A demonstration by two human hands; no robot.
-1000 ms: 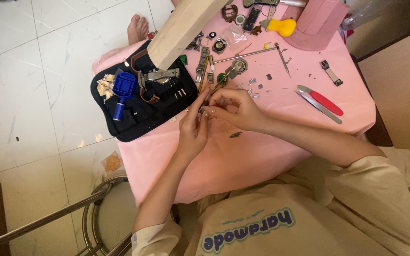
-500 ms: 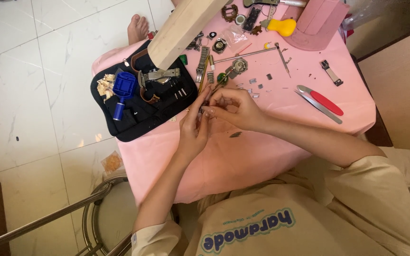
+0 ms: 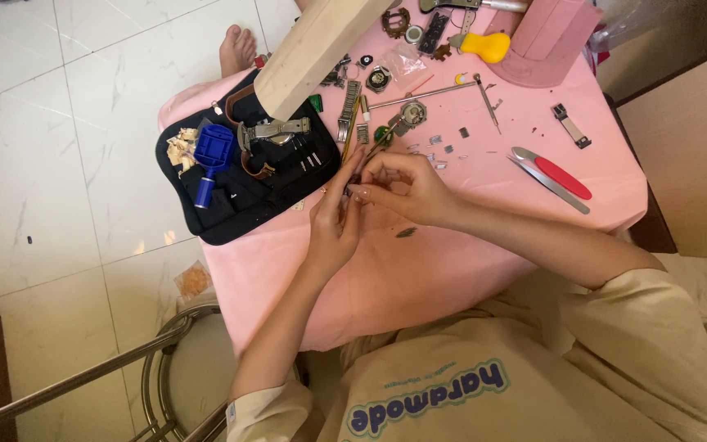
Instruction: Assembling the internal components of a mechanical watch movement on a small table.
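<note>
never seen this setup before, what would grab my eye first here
First the pink tablecloth, strewn with small metal watch parts. At its middle the left hand and right hand meet, pinching something too small to identify. To their left lies a black tool case holding a blue tool; a red-handled tool lies to the right.

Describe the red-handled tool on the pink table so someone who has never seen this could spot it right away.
Start at the pink tablecloth and go past the person's right hand toward the table's right edge. There lies the red-handled tool, flat, beside a plain metal blade. It is the only red thing on that side.
</note>
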